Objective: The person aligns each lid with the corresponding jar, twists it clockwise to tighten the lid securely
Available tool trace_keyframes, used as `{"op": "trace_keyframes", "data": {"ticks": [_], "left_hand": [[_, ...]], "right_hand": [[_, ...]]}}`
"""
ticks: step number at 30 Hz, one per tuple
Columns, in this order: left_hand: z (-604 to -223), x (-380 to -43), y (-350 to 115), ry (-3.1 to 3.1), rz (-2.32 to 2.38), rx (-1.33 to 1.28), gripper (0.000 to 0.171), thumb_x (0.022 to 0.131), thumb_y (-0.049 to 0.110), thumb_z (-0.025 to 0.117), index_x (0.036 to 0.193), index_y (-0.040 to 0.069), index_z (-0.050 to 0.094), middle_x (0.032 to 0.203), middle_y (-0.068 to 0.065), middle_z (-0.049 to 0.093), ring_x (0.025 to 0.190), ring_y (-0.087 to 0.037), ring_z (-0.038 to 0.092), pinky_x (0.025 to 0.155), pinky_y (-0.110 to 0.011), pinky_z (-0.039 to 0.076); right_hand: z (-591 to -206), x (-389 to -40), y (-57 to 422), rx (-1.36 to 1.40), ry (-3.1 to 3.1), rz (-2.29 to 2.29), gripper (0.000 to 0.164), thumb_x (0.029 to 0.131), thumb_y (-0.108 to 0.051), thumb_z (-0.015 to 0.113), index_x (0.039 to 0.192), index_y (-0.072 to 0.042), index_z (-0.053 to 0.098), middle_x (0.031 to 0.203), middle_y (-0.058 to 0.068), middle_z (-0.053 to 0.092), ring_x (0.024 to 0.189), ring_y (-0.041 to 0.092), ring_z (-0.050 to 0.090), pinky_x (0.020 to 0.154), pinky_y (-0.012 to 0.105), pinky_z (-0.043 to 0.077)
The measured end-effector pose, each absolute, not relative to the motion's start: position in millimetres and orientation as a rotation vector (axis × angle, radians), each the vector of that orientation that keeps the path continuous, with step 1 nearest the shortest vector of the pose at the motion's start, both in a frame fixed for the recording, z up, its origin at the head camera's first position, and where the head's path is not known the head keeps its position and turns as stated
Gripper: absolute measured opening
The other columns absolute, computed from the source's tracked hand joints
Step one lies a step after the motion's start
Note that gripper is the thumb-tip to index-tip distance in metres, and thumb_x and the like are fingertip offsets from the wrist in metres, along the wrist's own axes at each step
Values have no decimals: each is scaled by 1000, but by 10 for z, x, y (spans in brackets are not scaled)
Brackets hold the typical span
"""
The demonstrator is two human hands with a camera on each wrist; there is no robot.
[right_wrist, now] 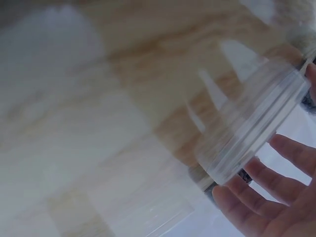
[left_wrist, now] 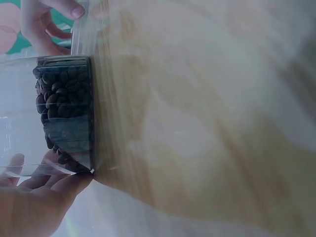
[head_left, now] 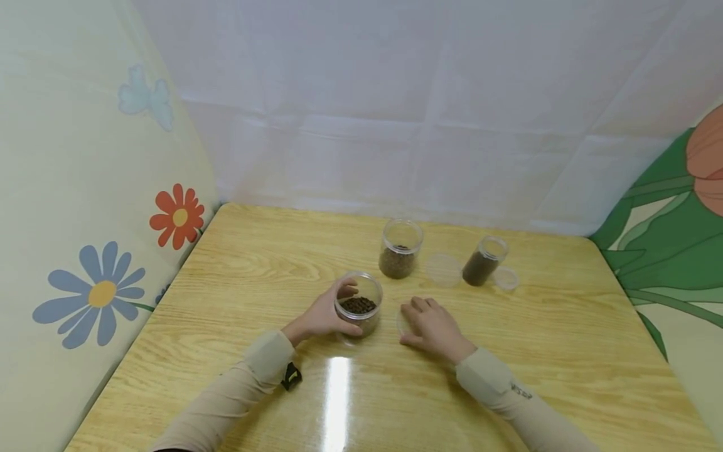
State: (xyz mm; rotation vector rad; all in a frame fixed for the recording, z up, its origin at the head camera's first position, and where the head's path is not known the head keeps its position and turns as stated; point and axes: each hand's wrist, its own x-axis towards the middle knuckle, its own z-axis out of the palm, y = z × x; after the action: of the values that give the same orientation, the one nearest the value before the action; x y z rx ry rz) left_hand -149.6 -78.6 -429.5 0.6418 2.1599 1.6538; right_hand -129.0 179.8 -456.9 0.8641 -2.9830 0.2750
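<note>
My left hand [head_left: 323, 315] grips a clear, open-topped jar [head_left: 368, 322] from its left side, thumb in front and fingers behind. Dark coffee beans [left_wrist: 64, 94] fill the jar's lower part, and its base is close at the tabletop in the left wrist view. To the right of it, my right hand [head_left: 433, 329] holds a clear round lid [right_wrist: 254, 123] by the rim between thumb and fingers. In the head view the hand covers most of that lid.
Behind the hands stands a second open jar [head_left: 398, 262] of brown contents, with a clear lid [head_left: 444, 270] beside it. Farther right are a narrower jar [head_left: 480, 267] of dark contents and a small lid [head_left: 506, 278]. A small black object [head_left: 291, 376] lies by the left forearm.
</note>
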Motion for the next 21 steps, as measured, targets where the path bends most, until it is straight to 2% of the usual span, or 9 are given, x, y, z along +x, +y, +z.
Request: {"op": "trace_keyframes", "data": {"ticks": [11,21], "left_hand": [[-4281,-1486,-722,2160,1630,653,93,59,3,81,136,-3,29,133,-28,38,123,-42,35,103,-51,23],[-4298,-1501,-683,2150,1622,690,91,60,3,81,134,-4,29,132,-28,39,122,-43,36,102,-52,24]], "right_hand": [[-4568,-1267,1828,862,-2961,275,66,70,-42,74,117,0,57,105,14,54,96,32,51,79,43,46],[-4570,-1255,1865,854,-2966,257,66,69,-43,74,116,0,58,107,15,55,95,31,52,78,42,47]]}}
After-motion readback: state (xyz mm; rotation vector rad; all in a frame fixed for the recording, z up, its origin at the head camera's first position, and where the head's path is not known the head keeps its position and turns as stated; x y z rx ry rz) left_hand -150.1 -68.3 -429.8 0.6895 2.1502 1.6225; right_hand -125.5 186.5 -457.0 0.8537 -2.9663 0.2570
